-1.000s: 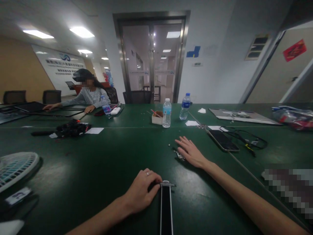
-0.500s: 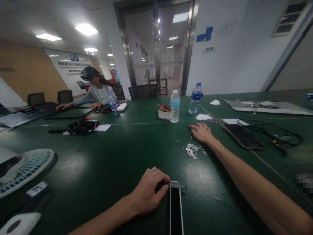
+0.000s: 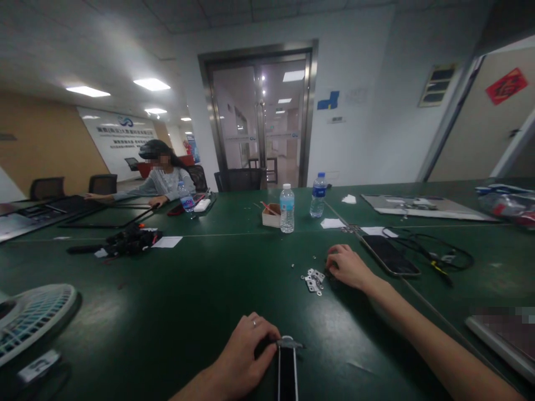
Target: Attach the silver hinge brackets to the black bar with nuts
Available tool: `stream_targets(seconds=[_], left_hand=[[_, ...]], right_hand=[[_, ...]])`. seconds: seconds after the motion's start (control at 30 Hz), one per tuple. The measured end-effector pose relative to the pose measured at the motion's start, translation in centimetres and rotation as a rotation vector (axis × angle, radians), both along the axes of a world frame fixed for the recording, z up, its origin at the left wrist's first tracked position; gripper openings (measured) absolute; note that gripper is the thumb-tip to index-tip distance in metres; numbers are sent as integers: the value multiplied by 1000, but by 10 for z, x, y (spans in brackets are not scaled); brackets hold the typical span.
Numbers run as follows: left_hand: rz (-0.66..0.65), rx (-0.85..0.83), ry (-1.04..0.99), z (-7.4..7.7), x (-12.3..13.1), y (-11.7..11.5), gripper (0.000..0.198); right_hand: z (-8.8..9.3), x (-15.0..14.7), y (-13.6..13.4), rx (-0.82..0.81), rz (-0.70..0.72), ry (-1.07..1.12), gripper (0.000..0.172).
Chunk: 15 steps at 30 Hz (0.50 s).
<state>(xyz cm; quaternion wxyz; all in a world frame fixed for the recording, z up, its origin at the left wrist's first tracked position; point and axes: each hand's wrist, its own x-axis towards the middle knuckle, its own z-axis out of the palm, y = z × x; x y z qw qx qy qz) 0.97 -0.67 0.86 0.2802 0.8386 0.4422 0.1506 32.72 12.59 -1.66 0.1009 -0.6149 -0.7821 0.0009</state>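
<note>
My left hand (image 3: 246, 353) is closed at the near middle of the table, a ring on one finger. Its thumb and fingertips pinch a small grey metal bracket (image 3: 290, 343) at the far end of a long black bar with silver edges (image 3: 287, 372). The bar runs out of the picture at the bottom. Farther off, my right hand (image 3: 348, 266) has its fingers curled down to the table, just right of a pile of small metal plates and washers (image 3: 313, 280). What lies under its fingertips is hidden.
A clear bottle (image 3: 287, 209) and a small box (image 3: 271, 216) stand beyond the pile. A phone (image 3: 388, 254) and black cable (image 3: 434, 259) lie to the right. A fan (image 3: 37, 323) is at the left. Across the table sits a person (image 3: 161, 178) with arms on the table.
My right hand has drawn back closer to the metal parts, its fingers now curled over the loose washers' spot. The left hand keeps its grip at the bar's end. The view has tilted up and right.
</note>
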Motion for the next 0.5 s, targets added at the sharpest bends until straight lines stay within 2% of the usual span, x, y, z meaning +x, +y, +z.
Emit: stream_targets(seconds=[0.13, 0.3, 0.4, 0.5], left_hand=[[-10, -4, -3, 1, -1, 0, 17], [-13, -8, 11, 1, -1, 0, 16], [-16, 16, 4, -3, -1, 1, 17], [-22, 16, -17, -6, -2, 2, 17]], right_hand=[[20, 11, -1, -174, 53, -23, 17], [40, 11, -6, -231, 58, 19, 16], [42, 7, -10, -259, 59, 22, 19], [35, 2, -9, -302, 86, 36, 23]])
